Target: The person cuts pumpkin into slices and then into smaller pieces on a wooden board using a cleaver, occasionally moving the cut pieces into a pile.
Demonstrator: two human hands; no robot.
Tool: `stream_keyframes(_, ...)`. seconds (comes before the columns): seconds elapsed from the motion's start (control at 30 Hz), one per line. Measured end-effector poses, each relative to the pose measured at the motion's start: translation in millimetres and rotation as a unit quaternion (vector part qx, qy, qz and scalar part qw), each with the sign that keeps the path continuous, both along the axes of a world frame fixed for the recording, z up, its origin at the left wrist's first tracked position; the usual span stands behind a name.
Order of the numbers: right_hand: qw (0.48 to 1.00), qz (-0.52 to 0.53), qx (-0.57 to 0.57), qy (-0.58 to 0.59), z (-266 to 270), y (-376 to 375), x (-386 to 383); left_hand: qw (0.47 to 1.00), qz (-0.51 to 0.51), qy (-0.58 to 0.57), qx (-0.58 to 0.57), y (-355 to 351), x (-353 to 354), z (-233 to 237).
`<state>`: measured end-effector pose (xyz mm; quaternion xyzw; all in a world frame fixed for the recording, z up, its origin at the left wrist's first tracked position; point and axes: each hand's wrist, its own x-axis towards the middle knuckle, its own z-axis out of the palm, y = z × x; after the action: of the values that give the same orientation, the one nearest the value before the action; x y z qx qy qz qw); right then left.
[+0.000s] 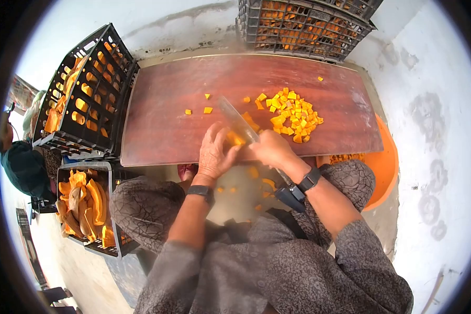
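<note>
My right hand [273,148] is wrapped round the handle of a broad kitchen knife [236,119], its blade slanting up and to the left over the red-brown board [167,99]. Close against the blade, my left hand [213,150] grips a piece of orange pumpkin [235,138] near the board's front edge. The fingers partly cover that piece. To the right of the knife lies a pile of pumpkin cubes [298,112]. A few loose cubes [208,110] sit left of the blade.
Black crates of pumpkin pieces stand at the left [83,99], lower left [112,209] and back [298,29]. An orange tub [384,167] with cut pieces is under the board's right end. Pumpkin scraps [269,183] lie on the floor. Another person [26,167] is at far left.
</note>
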<state>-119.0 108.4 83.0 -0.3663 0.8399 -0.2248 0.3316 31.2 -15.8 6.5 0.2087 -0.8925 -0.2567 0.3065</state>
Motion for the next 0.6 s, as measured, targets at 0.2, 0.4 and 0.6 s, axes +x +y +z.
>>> stream_keyframes(0.2, 0.998, -0.027, 0.046, -0.021, 19, -2, 5, 0.998, -0.004, 0.046, -0.04, -4, -1, -3)
stream_keyframes(0.4, 0.999, 0.022, 0.033, 0.015, 34, 5, 10, 0.995, -0.03, 0.085, -0.04, -7, -5, -10)
stream_keyframes(0.6, 0.996, 0.06, -0.037, 0.056, 27, 15, 8, 0.996, -0.006, 0.081, -0.031, -5, -4, -14)
